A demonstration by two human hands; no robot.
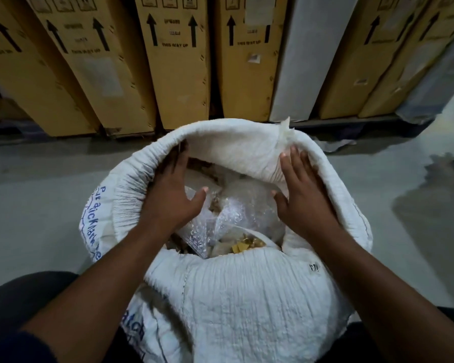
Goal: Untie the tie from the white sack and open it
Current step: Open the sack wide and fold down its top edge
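Observation:
The white sack [241, 297] stands on the floor right below me, its mouth spread wide with the rim rolled outward. Inside lie clear plastic bags [220, 221] and small golden-brown pieces [249, 244]. My left hand [173, 195] reaches into the mouth on the left, fingers apart, fingertips pressed against the inner rim. My right hand [302, 195] lies flat with spread fingers on the inner right wall of the sack. No tie shows anywhere on the sack.
A row of tall brown cardboard boxes [176, 61] with "this way up" arrows and one white panel [307, 61] lean against the back. Grey concrete floor [37, 195] surrounds the sack. My dark-clothed knees flank the sack at the bottom.

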